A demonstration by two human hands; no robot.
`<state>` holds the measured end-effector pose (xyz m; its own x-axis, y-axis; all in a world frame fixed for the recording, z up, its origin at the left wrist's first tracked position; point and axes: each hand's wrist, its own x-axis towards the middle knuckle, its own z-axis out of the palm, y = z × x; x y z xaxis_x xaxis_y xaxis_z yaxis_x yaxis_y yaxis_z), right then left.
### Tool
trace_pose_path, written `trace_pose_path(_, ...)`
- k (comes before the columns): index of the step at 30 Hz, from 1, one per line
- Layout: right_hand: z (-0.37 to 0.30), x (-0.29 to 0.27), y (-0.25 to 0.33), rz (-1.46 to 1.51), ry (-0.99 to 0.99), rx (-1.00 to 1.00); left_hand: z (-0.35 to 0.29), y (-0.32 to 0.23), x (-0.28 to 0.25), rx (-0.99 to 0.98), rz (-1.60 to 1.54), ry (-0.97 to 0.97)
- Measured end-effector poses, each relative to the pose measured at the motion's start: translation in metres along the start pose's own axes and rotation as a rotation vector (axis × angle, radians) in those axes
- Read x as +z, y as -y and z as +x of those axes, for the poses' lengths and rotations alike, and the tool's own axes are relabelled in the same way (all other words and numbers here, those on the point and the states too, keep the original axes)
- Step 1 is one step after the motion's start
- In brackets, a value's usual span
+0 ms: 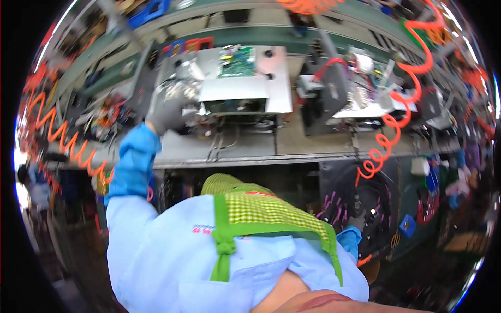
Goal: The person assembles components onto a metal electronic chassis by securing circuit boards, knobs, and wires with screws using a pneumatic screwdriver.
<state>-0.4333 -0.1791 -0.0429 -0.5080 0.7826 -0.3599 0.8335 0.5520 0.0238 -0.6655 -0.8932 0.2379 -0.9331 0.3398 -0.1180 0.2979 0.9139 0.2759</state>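
Note:
My left hand (pixel 169 113), in a grey glove, reaches over the left end of a white metal panel (pixel 279 88). It is beside a pile of small shiny parts (pixel 182 89); its fingers are blurred against them, so their grip cannot be read. A green circuit board (pixel 237 63) lies on the panel. Lower right, my gloved right hand (pixel 356 223) is above a black surface, closed at the lower end of a slim dark fitting (pixel 357 202). An orange coiled hose (pixel 383 140) runs down to this fitting. What the fingers grip is too small to make out.
Another dark metal chassis (pixel 326 86) with wiring stands to the right on the bench. A second orange coiled hose (pixel 65 143) hangs at left beside a heap of mixed parts (pixel 102 117). Pink-purple strips (pixel 336 206) lie on the black surface (pixel 334 175). The bench's front edge (pixel 224 160) crosses before me.

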Motion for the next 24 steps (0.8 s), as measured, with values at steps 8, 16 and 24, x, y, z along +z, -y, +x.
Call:
trace_pose_path(8, 0.007, -0.031, 0.045, -0.311, -0.022, 0.039, -0.008, 0.058, -0.098, -0.405, 0.456, -0.297)
trace_pose_path(16, -0.176, -0.198, 0.266, 0.232, 0.459, -1.293, 0.082, 0.141, -0.064, -0.129, 0.819, 0.200)
trace_pose_path(24, -0.393, -0.251, 0.519, 0.131, 0.298, -2.158, 0.133, 0.208, -0.019, -0.046, 0.783, 0.305)
